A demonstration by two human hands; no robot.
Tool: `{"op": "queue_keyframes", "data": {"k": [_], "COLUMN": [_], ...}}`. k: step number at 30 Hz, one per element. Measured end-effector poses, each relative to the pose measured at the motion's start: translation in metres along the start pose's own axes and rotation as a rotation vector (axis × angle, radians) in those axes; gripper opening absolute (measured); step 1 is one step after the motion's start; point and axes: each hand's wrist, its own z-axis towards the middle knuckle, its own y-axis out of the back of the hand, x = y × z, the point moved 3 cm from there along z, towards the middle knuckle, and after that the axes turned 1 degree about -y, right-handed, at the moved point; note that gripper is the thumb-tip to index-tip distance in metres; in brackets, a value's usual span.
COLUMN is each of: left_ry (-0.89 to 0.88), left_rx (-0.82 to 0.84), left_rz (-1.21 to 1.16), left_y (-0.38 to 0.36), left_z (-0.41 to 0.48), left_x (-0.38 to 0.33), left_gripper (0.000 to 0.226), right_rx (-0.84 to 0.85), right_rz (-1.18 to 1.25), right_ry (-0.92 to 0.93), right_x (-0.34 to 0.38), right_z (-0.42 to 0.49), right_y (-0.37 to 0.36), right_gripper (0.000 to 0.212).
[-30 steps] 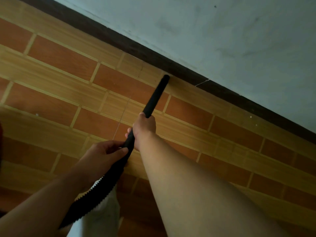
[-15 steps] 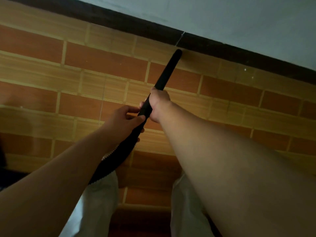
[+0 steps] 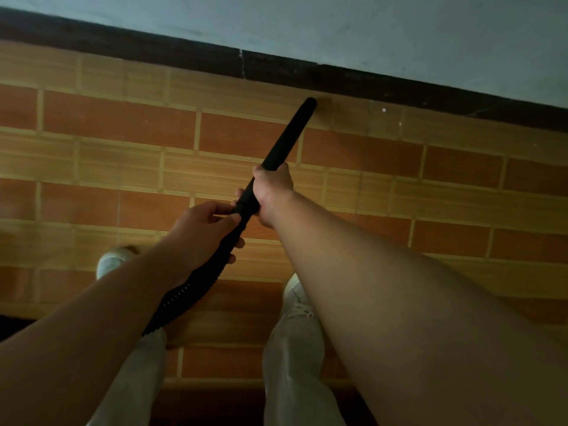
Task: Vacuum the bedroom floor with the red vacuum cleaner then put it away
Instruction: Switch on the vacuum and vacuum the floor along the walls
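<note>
Beyond the right hand (image 3: 272,192), the black rigid tube of the vacuum cleaner (image 3: 289,136) slants up and to the right. Its round tip sits just beside the dark brown skirting board (image 3: 153,47), with a thin strip of tile showing between them; whether the tip touches the floor cannot be told. The right hand is wrapped in a full fist round the tube's lower end. Just behind and left of it, the left hand (image 3: 199,232) curls round the spot where the tube joins the black ribbed flexible hose (image 3: 184,293), thumb on top. The hose bends down under that wrist and passes behind the left forearm. Above the skirting rises a pale blue-grey wall (image 3: 338,23). To either side of the hands, the orange-and-tan brick-pattern tiled floor (image 3: 107,118) runs on along the wall to both frame edges. Below the hands stand two white trouser legs (image 3: 292,364), with a white left shoe (image 3: 110,259) out to the left and a white right shoe (image 3: 296,299) under the right forearm.
</note>
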Motion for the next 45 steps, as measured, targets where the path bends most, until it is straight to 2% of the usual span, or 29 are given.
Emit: {"op": "queue_keyframes", "data": {"k": [7,17,22,30,39,45], "left_ry": [0.025,0.043,0.072,0.047,0.071,0.118], "left_rx": [0.015,-0.033,0.015,0.052,-0.017,0.012], "left_rz": [-0.009,-0.092,-0.101,-0.015,-0.085,-0.062], "left_y": [-0.037,-0.021,-0.028,-0.079,-0.061,-0.095], "left_z": [0.007,-0.002,-0.002,0.005,-0.011,-0.008], "left_x": [-0.019,-0.020,-0.023,-0.031,-0.024,-0.026], "left_gripper": [0.018,0.019,0.021,0.021,0.019,0.019], "right_rx": [-0.124,0.007,-0.027,-0.123,-0.003,-0.031], "right_rz": [0.052,-0.086,-0.056,-0.042,-0.102,-0.053], "right_ry": [0.060,0.013,0.035,0.030,0.025,0.027], "right_x": [0.003,0.012,0.009,0.015,0.009,0.007], "right_z": [0.014,0.001,0.007,0.021,0.006,0.009], "right_y": [0.027,0.004,0.016,0.072,0.044,0.083], "right_gripper": [0.055,0.071,0.069,0.064,0.065,0.064]}}
